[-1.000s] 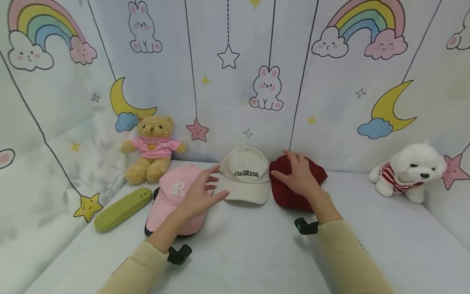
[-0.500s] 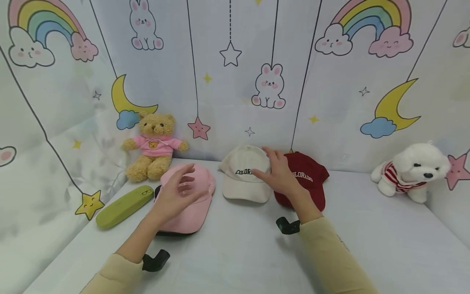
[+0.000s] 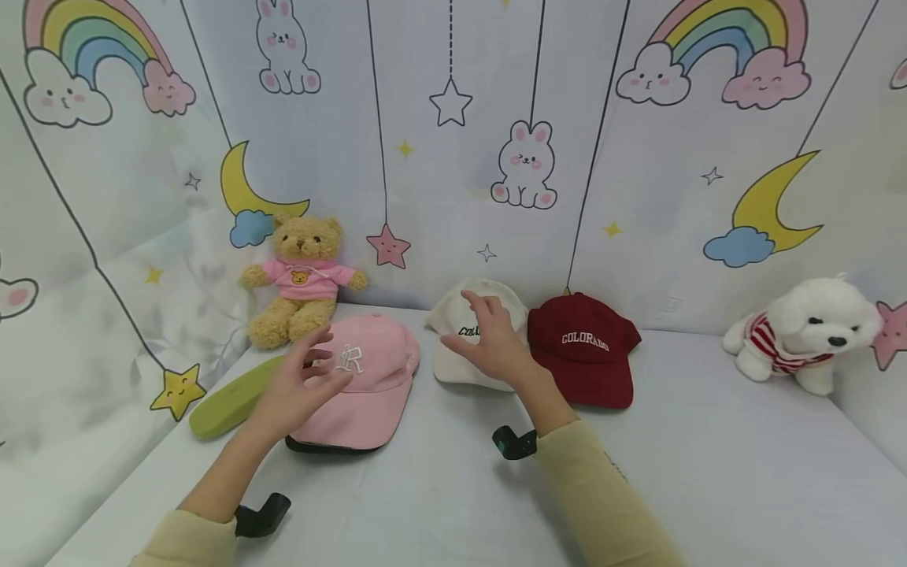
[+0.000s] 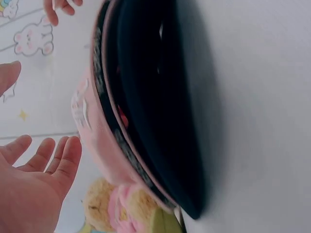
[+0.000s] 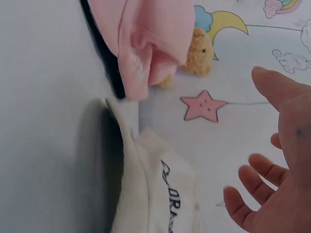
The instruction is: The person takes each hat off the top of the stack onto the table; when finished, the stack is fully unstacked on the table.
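Note:
My left hand point(image 3: 294, 398) is held above the left side of a pink cap point(image 3: 372, 409) with a white letter R, its fingers loosely bent and nothing in them. A dark navy brim point(image 4: 158, 111) lies beneath the pink one in the left wrist view; whether it belongs to a second cap I cannot tell. In front of a cream cap point(image 3: 453, 365) hovers my right hand point(image 3: 499, 346), thumb and fingers spread and holding nothing, covering part of the lettering. To its right sits a dark red cap point(image 3: 584, 362) marked COLORADO.
A green glasses case point(image 3: 230, 400) lies left of the pink cap, partly behind my left hand. A teddy bear point(image 3: 301, 276) in a pink hoodie sits behind it. At the far right is a white plush dog point(image 3: 801, 331). A patterned cloth wall point(image 3: 453, 181) rises behind the white table point(image 3: 439, 488).
Both hands have moved left: the left one across the pink cap to its left side, the right one from the red cap to the cream cap. The pink cap has shifted slightly and turned.

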The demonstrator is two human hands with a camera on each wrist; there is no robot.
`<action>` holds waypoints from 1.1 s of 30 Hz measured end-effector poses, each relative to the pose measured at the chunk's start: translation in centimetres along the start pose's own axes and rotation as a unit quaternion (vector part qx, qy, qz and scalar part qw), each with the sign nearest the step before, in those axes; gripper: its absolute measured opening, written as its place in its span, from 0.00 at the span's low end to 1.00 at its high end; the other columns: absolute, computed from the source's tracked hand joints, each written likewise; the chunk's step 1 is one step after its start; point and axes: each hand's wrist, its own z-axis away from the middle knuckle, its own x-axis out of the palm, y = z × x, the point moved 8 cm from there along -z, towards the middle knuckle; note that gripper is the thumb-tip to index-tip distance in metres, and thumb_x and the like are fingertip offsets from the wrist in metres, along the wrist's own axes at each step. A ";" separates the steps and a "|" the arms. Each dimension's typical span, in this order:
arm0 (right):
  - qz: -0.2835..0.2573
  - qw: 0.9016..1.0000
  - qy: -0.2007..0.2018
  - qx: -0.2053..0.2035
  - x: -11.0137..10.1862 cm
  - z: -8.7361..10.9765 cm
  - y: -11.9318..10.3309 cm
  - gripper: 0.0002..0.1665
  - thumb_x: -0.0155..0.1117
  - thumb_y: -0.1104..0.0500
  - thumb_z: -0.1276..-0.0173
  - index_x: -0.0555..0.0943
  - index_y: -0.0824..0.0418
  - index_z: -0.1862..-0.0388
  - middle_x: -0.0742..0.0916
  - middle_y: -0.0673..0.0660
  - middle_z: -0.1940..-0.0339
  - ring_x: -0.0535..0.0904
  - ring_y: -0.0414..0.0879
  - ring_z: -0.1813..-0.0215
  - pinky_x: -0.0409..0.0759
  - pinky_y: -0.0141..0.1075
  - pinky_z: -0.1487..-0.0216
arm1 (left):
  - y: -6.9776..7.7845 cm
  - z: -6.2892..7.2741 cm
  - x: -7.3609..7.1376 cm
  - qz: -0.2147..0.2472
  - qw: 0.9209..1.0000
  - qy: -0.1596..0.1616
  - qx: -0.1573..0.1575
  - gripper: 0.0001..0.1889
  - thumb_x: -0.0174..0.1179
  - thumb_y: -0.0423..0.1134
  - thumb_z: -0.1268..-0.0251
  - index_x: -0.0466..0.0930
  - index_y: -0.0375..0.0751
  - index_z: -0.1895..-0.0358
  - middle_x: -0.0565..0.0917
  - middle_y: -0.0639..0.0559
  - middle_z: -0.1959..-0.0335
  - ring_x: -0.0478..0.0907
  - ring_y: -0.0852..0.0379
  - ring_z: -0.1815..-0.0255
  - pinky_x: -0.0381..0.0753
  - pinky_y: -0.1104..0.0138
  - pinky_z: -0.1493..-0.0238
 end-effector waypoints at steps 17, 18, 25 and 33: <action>-0.049 0.998 -0.025 -0.032 5.5 -1.2 -3.9 0.47 0.67 0.45 0.29 0.56 0.57 0.20 0.67 0.63 0.32 0.64 0.57 0.34 0.70 0.54 0.36 | -4.2 1.6 -1.9 -0.038 0.998 -0.002 -0.058 0.41 0.67 0.42 0.32 0.55 0.30 0.23 0.68 0.33 0.31 0.70 0.35 0.36 0.73 0.45 0.40; -0.052 0.998 -0.026 -0.028 5.8 -1.3 -4.0 0.47 0.67 0.44 0.29 0.56 0.56 0.20 0.67 0.63 0.31 0.64 0.57 0.33 0.70 0.54 0.36 | -4.4 1.6 -1.9 -0.039 0.997 -0.005 -0.065 0.42 0.67 0.42 0.31 0.54 0.30 0.23 0.67 0.32 0.31 0.70 0.35 0.36 0.73 0.45 0.40; -0.117 0.993 -0.018 0.018 8.1 -1.4 -3.4 0.51 0.69 0.43 0.32 0.56 0.54 0.19 0.63 0.63 0.30 0.61 0.57 0.29 0.66 0.55 0.32 | -5.5 1.8 -1.5 -0.060 0.994 -0.023 -0.091 0.43 0.67 0.45 0.32 0.53 0.28 0.23 0.66 0.28 0.30 0.70 0.32 0.36 0.74 0.44 0.41; -0.171 0.984 -0.040 0.036 10.3 -1.5 -2.8 0.50 0.68 0.44 0.31 0.56 0.63 0.20 0.68 0.66 0.33 0.68 0.58 0.34 0.70 0.52 0.35 | -6.5 2.2 -1.9 -0.102 0.988 -0.034 -0.112 0.44 0.66 0.51 0.32 0.55 0.27 0.25 0.70 0.29 0.34 0.73 0.36 0.40 0.76 0.46 0.42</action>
